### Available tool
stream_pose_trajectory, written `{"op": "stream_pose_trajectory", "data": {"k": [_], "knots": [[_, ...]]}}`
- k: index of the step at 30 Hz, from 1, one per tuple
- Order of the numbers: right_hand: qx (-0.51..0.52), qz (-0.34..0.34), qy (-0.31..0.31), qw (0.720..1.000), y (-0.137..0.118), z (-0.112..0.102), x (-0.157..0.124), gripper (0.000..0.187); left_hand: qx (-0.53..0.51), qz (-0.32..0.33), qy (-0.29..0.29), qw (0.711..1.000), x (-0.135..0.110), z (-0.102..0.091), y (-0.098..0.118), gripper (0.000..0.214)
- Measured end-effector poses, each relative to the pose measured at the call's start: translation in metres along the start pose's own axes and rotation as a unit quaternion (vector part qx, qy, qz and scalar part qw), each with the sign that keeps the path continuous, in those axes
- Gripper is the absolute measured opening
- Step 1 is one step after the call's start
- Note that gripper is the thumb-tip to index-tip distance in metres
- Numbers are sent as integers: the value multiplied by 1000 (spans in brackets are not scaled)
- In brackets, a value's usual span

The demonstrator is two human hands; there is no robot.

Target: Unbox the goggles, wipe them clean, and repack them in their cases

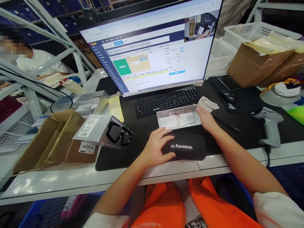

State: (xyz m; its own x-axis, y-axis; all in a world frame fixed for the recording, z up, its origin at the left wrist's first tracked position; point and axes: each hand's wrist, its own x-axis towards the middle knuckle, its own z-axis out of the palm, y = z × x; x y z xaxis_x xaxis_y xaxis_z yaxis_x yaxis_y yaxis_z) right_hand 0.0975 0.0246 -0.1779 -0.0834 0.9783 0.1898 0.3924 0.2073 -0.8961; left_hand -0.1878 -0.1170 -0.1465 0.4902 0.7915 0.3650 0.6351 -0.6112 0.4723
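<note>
A shallow open white box [192,117] lies on the black desk mat just in front of the keyboard, with a printed card [177,117] inside. My right hand [207,119] grips the right end of this box, fingers partly hidden behind its wall. Nearer to me is a black glasses case [187,147] with "Wakening" printed on it, upside down from my side. My left hand [158,147] rests with fingers spread at the case's left end, fingertips by the box's near left corner. Left of it stands a silver box [102,129] with a picture of sunglasses.
A monitor [152,47] and keyboard [168,99] stand behind. At right are a barcode scanner [270,125], mouse [228,96], phone [228,82], pen [226,123] and crumpled tissue [207,104]. Cardboard boxes [59,142] are at left. Another person [45,60] sits beyond the frame.
</note>
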Motion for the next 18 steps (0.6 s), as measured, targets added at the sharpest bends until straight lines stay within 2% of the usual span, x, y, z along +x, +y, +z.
{"op": "stream_pose_trajectory", "data": {"k": [3,5,6,7,9,11,12,14,15,17,18], "knots": [[-66,-41,60,995,-15,-6,-9,69,30,-66,-31,997,1,-3,1,67],[-123,-115,112,979,-36,-10,-16,62,22,-78,-37,996,1,-3,0,67],[-144,-158,104,971,-49,-10,-18,56,18,-79,-37,996,2,-2,0,66],[-158,-194,63,966,-63,-8,-17,50,14,-80,-36,996,2,-2,-1,66],[-184,-227,-111,950,-87,3,-7,39,11,-79,-36,996,3,-2,-2,66],[-246,-214,-289,900,-104,22,13,36,10,-74,-40,996,3,-3,-2,66],[-294,-199,-346,869,-108,33,23,37,9,-71,-43,996,3,-4,-2,67],[-387,-175,-397,814,-110,54,42,45,5,-68,-50,996,3,-5,-3,68],[-418,-170,-403,796,-108,62,49,50,2,-69,-53,996,3,-6,-3,69],[-443,-172,-404,782,-102,71,56,53,-3,-74,-54,996,2,-7,-3,69],[-445,-178,-400,781,-99,72,56,49,-6,-77,-55,995,2,-7,-4,69]]}}
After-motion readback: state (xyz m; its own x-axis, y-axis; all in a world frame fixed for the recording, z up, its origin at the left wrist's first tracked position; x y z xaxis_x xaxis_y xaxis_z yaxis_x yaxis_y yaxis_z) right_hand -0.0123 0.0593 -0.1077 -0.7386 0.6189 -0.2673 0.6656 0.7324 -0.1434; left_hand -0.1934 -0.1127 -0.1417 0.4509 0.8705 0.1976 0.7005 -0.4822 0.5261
